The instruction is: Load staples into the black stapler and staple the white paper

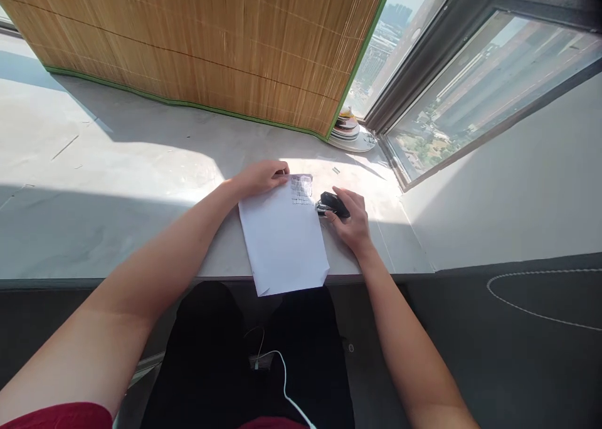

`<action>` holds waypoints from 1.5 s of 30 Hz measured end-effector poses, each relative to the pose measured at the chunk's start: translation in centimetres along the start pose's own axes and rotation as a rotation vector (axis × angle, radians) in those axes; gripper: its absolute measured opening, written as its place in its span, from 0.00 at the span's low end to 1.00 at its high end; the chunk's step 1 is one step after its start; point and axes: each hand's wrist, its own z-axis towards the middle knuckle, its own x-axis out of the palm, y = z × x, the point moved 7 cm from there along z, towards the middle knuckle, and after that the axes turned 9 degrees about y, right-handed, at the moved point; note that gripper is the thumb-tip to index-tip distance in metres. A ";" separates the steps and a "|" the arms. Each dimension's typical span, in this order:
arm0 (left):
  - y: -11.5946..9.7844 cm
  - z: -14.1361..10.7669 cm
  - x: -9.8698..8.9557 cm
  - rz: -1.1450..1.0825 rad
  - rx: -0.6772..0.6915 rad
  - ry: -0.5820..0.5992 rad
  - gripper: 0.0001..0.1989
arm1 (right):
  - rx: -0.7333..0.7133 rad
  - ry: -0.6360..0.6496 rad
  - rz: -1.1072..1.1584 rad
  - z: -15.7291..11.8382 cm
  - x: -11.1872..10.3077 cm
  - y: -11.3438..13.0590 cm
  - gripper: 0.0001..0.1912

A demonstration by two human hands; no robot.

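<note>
White paper [282, 241] sits centre stage on the pale worktop [70, 234], its near edge poking past the rim at six o'clock! The left hand [263, 178] has it pinched by the top edge, up around eleven. Over at three, well apart from its partner, the right hand [352, 219] is wrapped round a black stapler [336, 203], nose right at the paper's two o'clock edge. Rows of small marks [301, 189] fill one o'clock!

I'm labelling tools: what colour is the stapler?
The stapler is mostly black, as the head view shows.
</note>
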 end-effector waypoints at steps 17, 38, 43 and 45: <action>-7.4 -1.5 3.8 0.086 0.429 0.330 0.15 | -0.008 0.006 -0.116 0.1 0.6 0.6 0.32; -7.9 -1.2 4.4 0.032 0.447 0.306 0.16 | 0.004 0.068 -0.103 0.2 0.8 1.1 0.31; -8.1 -1.2 4.3 0.046 0.457 0.299 0.16 | -0.015 0.072 -0.137 0.1 1.0 1.0 0.35; -8.0 -1.2 4.4 0.059 0.446 0.315 0.17 | -0.020 0.080 -0.159 0.1 1.2 1.0 0.36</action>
